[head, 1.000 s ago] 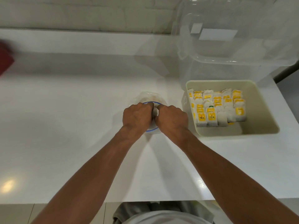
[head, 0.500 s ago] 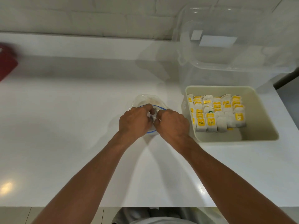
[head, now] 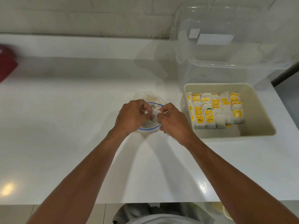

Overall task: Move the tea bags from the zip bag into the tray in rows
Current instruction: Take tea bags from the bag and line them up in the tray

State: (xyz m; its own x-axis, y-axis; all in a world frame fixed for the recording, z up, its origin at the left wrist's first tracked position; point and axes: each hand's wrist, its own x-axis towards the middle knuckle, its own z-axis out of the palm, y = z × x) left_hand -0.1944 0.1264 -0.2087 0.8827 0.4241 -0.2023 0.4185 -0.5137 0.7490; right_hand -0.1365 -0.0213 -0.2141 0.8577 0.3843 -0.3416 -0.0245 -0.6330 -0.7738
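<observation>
While the zip bag [head: 146, 97] sits beside the tray [head: 258, 113], left hand [head: 132, 118] and right hand [head: 175, 122] both pinch one tea bag [head: 154, 113].

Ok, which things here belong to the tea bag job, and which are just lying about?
In the job: zip bag; held tea bag, pinched between left hand and right hand; tray; rows of tea bags in it.
Lying about: clear plastic bin behind the tray; blurred red thing at far left.
</observation>
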